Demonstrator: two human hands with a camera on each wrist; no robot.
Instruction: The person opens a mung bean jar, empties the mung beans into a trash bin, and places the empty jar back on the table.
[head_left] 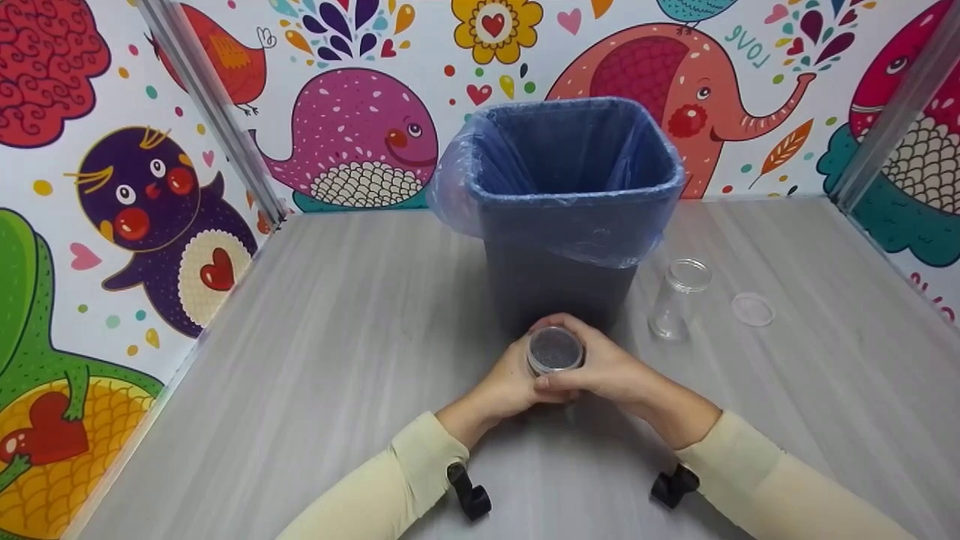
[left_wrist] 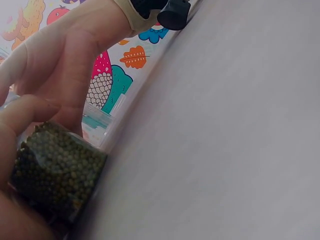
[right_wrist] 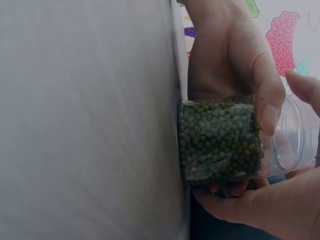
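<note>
A clear plastic jar (right_wrist: 220,140) of small green beans stands upright between both hands, its base right at the tabletop. My left hand (head_left: 506,386) grips the jar's body from the left, thumb across the side in the right wrist view. Around the top, my right hand (head_left: 611,371) holds the clear screw lid (head_left: 555,349), with thumb and fingers on opposite sides of the rim. In the left wrist view the beans (left_wrist: 60,170) show through the wall below the fingers.
Just beyond the hands stands a dark bin (head_left: 562,285) with a blue plastic liner (head_left: 577,217) folded over its rim. To its right are another clear jar (head_left: 670,319) and a loose clear lid (head_left: 752,309). Cartoon-printed walls (head_left: 360,135) border the grey table (head_left: 360,315).
</note>
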